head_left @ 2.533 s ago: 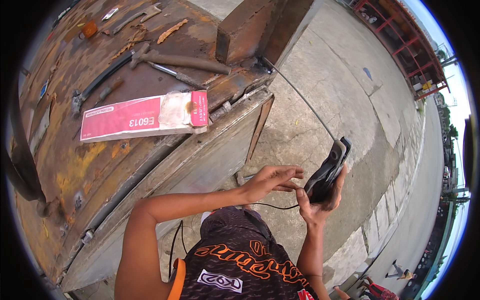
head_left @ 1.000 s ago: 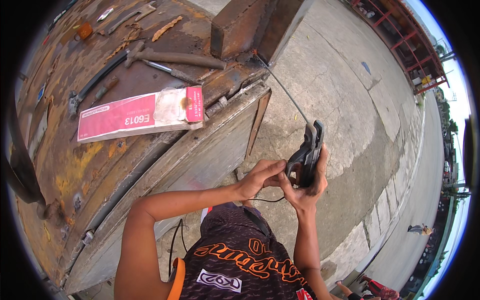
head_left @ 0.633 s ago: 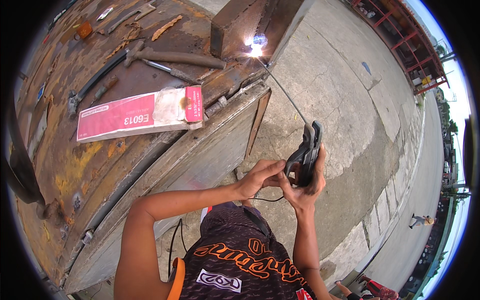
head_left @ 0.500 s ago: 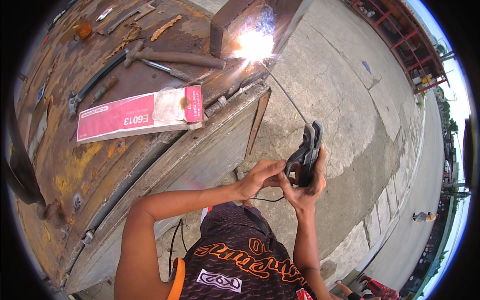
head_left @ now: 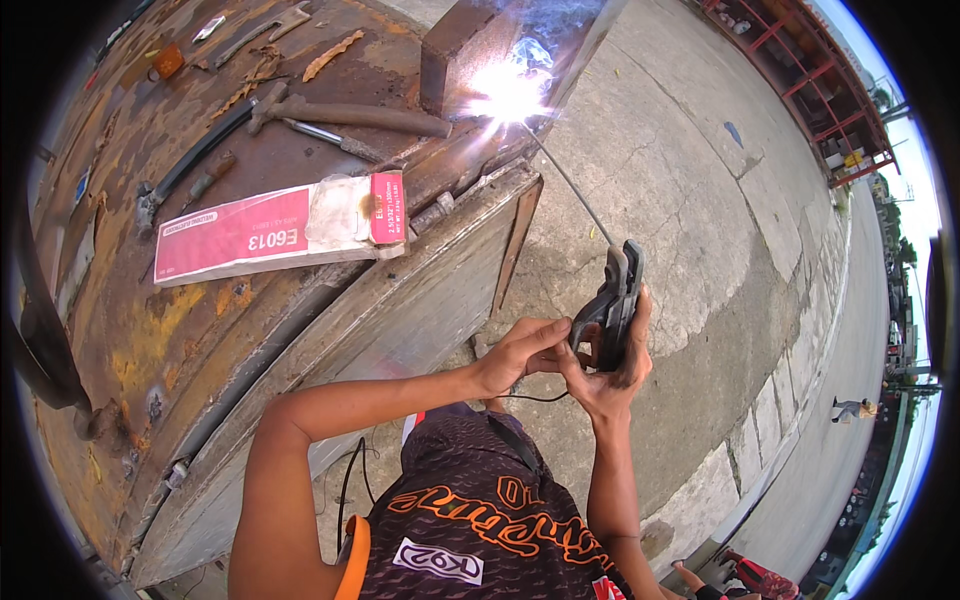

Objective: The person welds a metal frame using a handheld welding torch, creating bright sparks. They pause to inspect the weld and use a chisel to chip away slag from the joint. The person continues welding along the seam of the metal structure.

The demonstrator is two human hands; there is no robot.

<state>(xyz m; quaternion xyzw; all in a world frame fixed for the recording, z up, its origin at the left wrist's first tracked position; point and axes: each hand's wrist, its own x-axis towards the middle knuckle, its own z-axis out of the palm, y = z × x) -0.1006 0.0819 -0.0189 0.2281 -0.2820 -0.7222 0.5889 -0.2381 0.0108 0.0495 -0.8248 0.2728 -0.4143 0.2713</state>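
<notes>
A black welding electrode holder (head_left: 612,305) is gripped in my right hand (head_left: 615,380), its fingers wrapped round the handle. Closed at the handle's near left side, my left hand (head_left: 522,358) touches both the holder and my right hand; its fingertips are partly hidden. From the jaws a thin welding rod (head_left: 572,188) slants up and left. Its far tip disappears in a bright white arc (head_left: 508,95) at the foot of a brown steel beam (head_left: 445,70), beside the table's edge. Smoke rises from the arc, and the glare hides the joint.
On the rusty steel table (head_left: 200,330) lie a pink-and-white electrode box (head_left: 235,238), a hammer (head_left: 350,115), a chisel-like tool (head_left: 330,138) and a dark-handled tool (head_left: 195,160). A cable (head_left: 350,480) hangs below my left arm. Far right, a person (head_left: 855,410) is on the road.
My hands and the holder stay almost in place, with a very slight shift. The arc's glow and smoke have changed shape. The distant person has moved slightly up the picture.
</notes>
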